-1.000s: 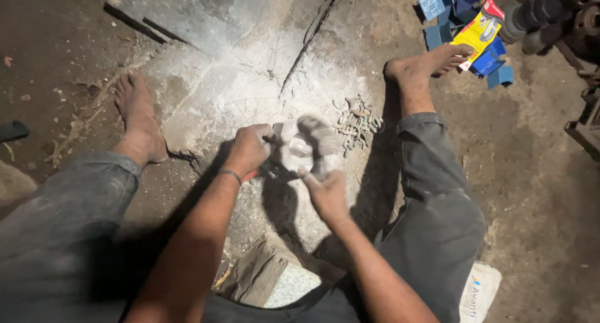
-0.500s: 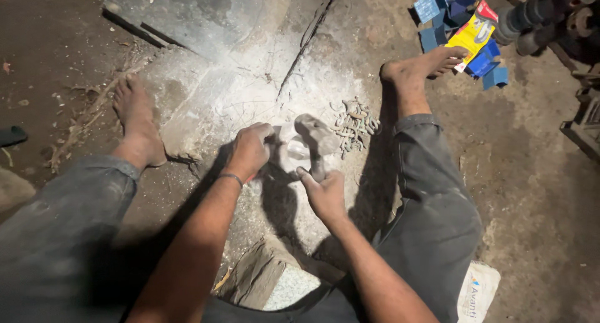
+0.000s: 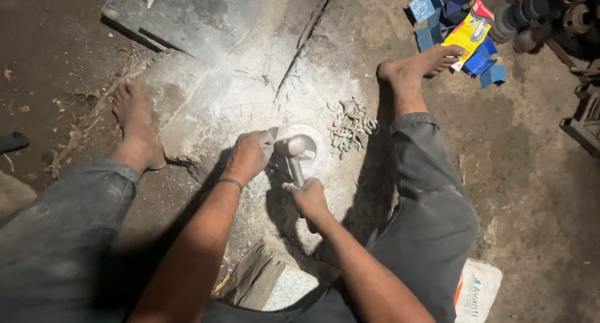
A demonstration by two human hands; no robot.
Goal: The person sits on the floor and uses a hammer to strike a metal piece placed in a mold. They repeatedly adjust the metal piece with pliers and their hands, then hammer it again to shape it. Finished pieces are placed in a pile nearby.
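**Hammer down on a held piece, fingers close by**

Head view: right hand (image 3: 307, 199) closed around the handle of a small hammer (image 3: 294, 153), head resting on or just above a pale, dusty round block (image 3: 307, 138) on the stone floor (image 3: 206, 104). Left hand (image 3: 249, 155) clenched at the block's near-left edge, pinching what looks like a small metal piece under the hammer head; too hidden to tell exactly. Just beyond the hammer, away from the grip, a heap of small bent metal pieces (image 3: 350, 126). Bare feet planted well out to either side. Further off, past the right foot, blue and yellow packets (image 3: 462, 32).

Risk, judged from this: left fingertips almost touching the strike point, so a glancing blow could catch them. Dusty block face, so a slipping piece could fly towards the bare feet.
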